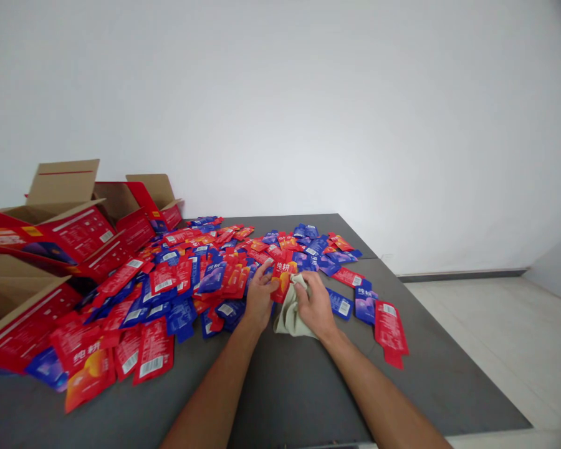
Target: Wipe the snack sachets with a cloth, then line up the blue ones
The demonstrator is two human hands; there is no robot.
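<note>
Near the middle of the table, my left hand (260, 295) holds a red packet (280, 280) with an orange picture and white characters by its left side. My right hand (315, 304) is closed on a pale grey-green cloth (290, 317) at the packet's right edge. The cloth hangs in folds down to the tabletop between my hands. A blue packet (340, 304) lies flat just right of my right hand. Behind and left of my hands spreads a heap of red and blue packets (163, 279).
Open red cardboard boxes (81, 234) stand at the left. A purple-blue packet (365, 304) and a red packet (390, 327) lie on the dark table (303, 393) at the right. A white wall (280, 112) rises behind; pale floor lies beyond the right edge.
</note>
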